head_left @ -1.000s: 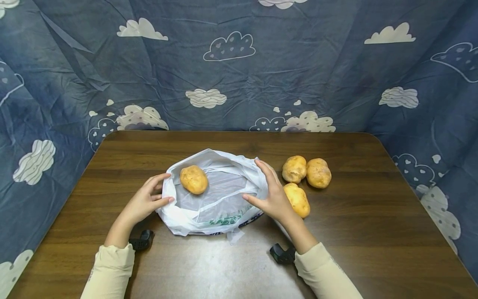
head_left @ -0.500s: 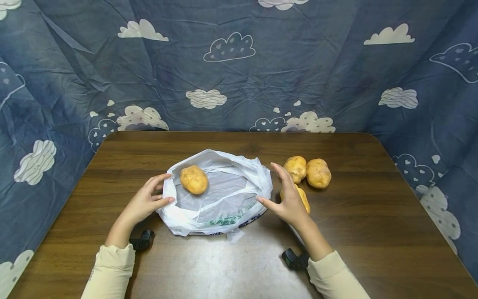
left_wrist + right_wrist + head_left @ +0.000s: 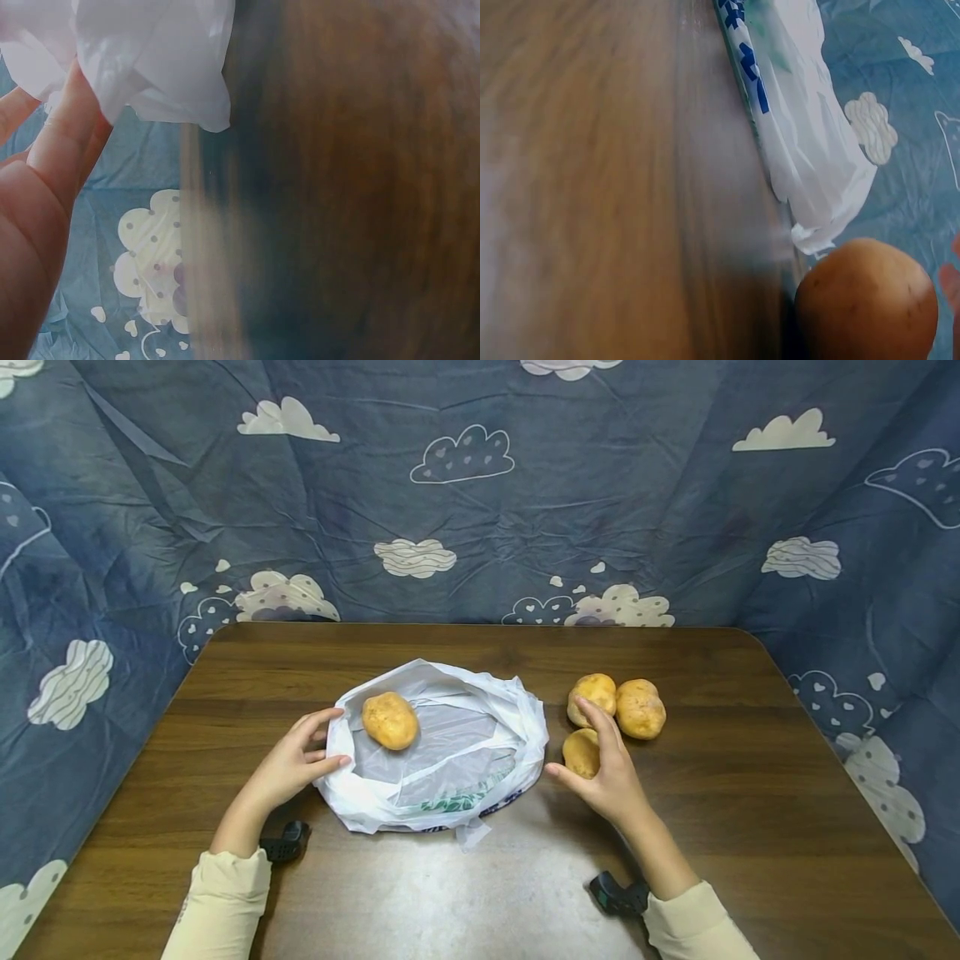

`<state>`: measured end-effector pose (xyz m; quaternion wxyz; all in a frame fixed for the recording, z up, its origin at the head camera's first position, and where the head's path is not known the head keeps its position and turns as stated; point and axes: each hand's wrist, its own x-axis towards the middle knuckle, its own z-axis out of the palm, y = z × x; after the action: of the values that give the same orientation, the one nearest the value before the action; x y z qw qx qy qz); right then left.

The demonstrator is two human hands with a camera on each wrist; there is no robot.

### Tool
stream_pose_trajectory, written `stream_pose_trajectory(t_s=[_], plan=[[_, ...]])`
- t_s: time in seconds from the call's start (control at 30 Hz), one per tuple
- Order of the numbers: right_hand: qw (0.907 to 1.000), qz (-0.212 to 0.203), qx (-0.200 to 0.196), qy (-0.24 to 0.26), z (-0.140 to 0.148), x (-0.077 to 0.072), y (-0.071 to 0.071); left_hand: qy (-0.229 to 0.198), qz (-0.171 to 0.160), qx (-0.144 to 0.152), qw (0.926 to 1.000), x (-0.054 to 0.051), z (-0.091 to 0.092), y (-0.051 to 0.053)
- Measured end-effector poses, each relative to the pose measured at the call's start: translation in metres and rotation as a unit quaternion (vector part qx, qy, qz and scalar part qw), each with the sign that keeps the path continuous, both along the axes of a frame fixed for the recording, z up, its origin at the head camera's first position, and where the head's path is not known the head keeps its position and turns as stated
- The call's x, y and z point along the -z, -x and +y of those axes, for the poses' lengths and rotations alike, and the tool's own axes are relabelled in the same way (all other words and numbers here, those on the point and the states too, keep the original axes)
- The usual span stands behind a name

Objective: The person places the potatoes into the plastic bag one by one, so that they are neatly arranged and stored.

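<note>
A white plastic bag point(image 3: 345, 785) lies on the table with its mouth spread; one potato point(image 3: 390, 721) rests inside at the left. My left hand point(image 3: 288, 768) touches the bag's left rim, fingers and thumb spread; the left wrist view shows the hand point(image 3: 56, 157) against the white plastic point(image 3: 157, 60). My right hand point(image 3: 611, 777) is apart from the bag, thumb and fingers spread around the nearest potato point(image 3: 581, 753), which it partly hides; contact cannot be told. That potato point(image 3: 866, 304) looms large in the right wrist view, beside the bag point(image 3: 810, 127).
Behind my right hand sit two more potatoes, one point(image 3: 594, 693) beside the other point(image 3: 641, 708). The wooden table point(image 3: 750, 777) ends at a back edge in front of a blue cloth with clouds point(image 3: 465, 585). Dark devices point(image 3: 287, 842) are worn at the wrists.
My right hand has let go of the bag's right rim and moved right to the nearest potato. The bag's right side has spread slightly outward. My left hand has stayed in place.
</note>
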<state>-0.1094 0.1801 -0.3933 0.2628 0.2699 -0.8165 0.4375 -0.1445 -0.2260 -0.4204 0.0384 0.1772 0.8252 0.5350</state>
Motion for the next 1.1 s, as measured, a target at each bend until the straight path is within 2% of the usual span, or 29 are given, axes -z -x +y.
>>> stream_pose_trajectory(t_s=[0.13,0.3,0.43,0.6,0.67,0.77,0.83,0.9,1.0,1.1], plan=[[0.9999,-0.006,0.012,-0.001,0.004,-0.004,-0.006,-0.004,-0.001,0.001,1.0000,0.000,0.001,0.000],[0.9995,-0.019,0.023,-0.003,0.011,0.001,-0.008,-0.005,-0.002,0.000,1.0000,0.000,0.001,0.001],[0.9993,-0.031,0.017,0.006,0.023,0.016,-0.004,-0.004,-0.002,0.000,1.0000,0.000,0.001,0.000],[0.9979,-0.057,0.029,-0.005,0.041,0.041,0.002,0.000,-0.007,-0.002,1.0000,0.000,0.002,0.001],[0.9967,-0.071,0.039,-0.010,0.046,0.046,0.002,0.001,-0.008,-0.003,1.0000,-0.001,0.002,0.001],[0.9944,-0.096,0.045,-0.010,0.050,0.050,0.000,0.007,-0.005,-0.004,1.0000,-0.011,0.006,-0.004],[0.9927,-0.110,0.050,-0.008,0.046,0.042,-0.005,0.010,-0.003,-0.004,0.9999,-0.015,0.007,-0.005],[0.9912,-0.121,0.053,-0.007,0.045,0.042,-0.006,0.013,-0.002,-0.004,0.9999,-0.022,0.009,-0.009],[0.9891,-0.137,0.054,-0.005,0.045,0.043,-0.007,0.013,-0.004,-0.005,0.9999,-0.022,0.009,-0.009],[0.9862,-0.157,0.051,-0.004,0.051,0.056,-0.003,0.009,-0.004,-0.004,0.9999,-0.023,0.009,-0.010]])
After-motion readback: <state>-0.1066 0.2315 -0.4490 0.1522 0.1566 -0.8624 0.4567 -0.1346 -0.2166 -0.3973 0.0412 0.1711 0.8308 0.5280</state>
